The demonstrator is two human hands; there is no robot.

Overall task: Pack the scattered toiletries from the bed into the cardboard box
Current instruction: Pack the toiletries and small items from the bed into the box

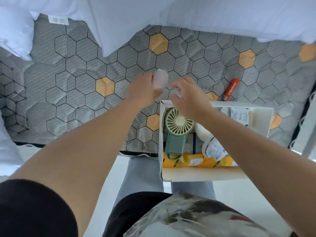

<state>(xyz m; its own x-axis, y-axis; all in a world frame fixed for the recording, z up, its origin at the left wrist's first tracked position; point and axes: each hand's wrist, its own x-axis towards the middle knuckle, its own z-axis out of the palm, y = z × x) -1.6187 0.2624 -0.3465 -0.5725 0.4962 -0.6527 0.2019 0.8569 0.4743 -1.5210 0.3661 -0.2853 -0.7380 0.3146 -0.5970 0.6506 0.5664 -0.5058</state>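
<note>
My left hand grips a pale pink, translucent bottle above the mattress, just beyond the box's far left corner. My right hand hovers beside it over the box's far edge, fingers curled round a small pale object that is too blurred to name. The white cardboard box sits at the mattress's near edge and holds a green hand-held fan, a white soft toy, yellow packets and a labelled white pack. A red lighter lies on the mattress beyond the box.
The grey mattress has a hexagon pattern with some orange cells. White bedding is bunched along its far side and a pillow lies at the left. My legs and the pale floor are below the bed's edge.
</note>
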